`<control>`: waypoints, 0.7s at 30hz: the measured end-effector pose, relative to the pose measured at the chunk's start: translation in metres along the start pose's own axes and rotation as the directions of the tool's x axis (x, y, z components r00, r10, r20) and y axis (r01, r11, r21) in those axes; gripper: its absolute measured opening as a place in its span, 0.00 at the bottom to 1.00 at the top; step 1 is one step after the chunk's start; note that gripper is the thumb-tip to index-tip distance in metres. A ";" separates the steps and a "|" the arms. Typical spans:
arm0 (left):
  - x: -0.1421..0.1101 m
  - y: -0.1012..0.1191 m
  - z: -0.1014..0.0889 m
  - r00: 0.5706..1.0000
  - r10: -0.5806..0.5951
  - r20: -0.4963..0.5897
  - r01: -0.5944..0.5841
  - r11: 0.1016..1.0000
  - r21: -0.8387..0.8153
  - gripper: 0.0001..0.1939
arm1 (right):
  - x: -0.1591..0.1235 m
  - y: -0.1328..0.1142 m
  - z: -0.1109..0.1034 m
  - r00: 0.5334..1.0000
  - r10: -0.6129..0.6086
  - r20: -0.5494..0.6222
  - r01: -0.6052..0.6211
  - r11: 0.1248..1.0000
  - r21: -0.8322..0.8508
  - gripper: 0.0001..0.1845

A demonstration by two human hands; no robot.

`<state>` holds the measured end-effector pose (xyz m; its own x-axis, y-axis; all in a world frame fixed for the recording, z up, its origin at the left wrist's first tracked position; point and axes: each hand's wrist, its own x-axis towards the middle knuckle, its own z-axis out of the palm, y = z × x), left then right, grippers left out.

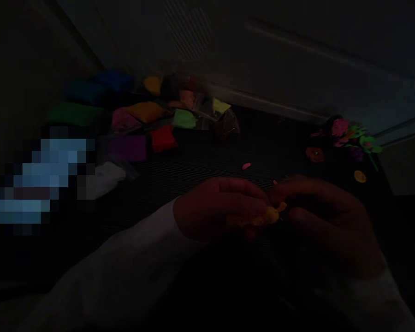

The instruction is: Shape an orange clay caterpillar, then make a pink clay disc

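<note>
The scene is very dark. My left hand and my right hand meet over a dark ribbed mat, both in white sleeves. Between their fingertips sits a small lump of yellow-orange clay, pinched from both sides. Both hands have their fingers curled in around it. A small pink clay bit lies on the mat just beyond my hands.
Several packets of coloured clay are heaped at the back left: green, purple, red, orange, pink, white. A clay flower bunch with loose orange and yellow pieces lies at the right. A pale wall panel runs behind.
</note>
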<state>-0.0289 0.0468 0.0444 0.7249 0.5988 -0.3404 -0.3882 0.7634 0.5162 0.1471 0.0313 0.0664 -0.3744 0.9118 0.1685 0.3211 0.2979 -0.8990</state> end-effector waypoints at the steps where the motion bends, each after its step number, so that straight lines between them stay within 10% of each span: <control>1: 0.000 0.000 0.000 1.000 -0.001 -0.002 0.001 1.000 0.000 0.03 | 0.000 -0.001 0.000 1.000 -0.003 0.012 0.003 1.000 0.012 0.12; 21: 0.000 0.003 -0.001 0.999 -0.043 -0.016 0.045 0.994 0.100 0.04 | 0.000 0.000 0.000 0.997 0.005 0.082 -0.013 0.995 0.098 0.09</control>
<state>-0.0306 0.0492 0.0446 0.7316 0.5691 -0.3754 -0.2963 0.7613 0.5767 0.1472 0.0316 0.0670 -0.4430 0.8870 0.1302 0.2391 0.2568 -0.9364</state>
